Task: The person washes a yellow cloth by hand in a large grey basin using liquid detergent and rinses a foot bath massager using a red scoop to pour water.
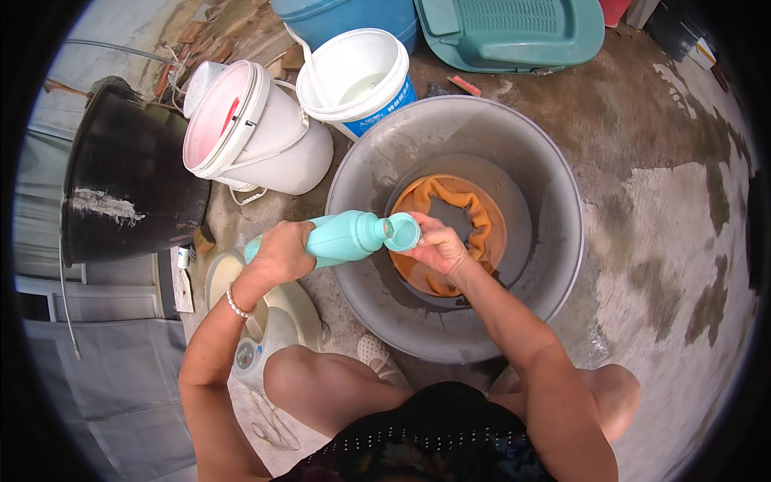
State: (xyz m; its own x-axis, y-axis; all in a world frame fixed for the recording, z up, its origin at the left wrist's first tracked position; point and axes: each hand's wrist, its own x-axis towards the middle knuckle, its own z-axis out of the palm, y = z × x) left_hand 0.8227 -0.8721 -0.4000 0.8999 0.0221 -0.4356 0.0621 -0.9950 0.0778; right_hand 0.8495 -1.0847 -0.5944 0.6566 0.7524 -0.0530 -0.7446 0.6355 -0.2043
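Observation:
My left hand [282, 253] grips a turquoise plastic bottle [346, 238], tilted so its neck points right. The bottle's mouth is at the rim of a matching turquoise cap [403, 232], which my right hand [435, 244] holds between its fingers. Whether liquid is flowing cannot be told. Both the cap and my right hand are above a large grey basin [548, 175]. Low in the basin, orange cloth [453, 191] lies in a ring shape, with water around it; my right hand and forearm hide part of it.
Beyond the basin are a white bucket [355, 66] holding liquid, a tilted white bucket [289, 141], a green plastic washboard tub [530, 36], a blue container [355, 18] and a red brush [464, 85]. A black tub [132, 175] and a small cream appliance [289, 313] are at left.

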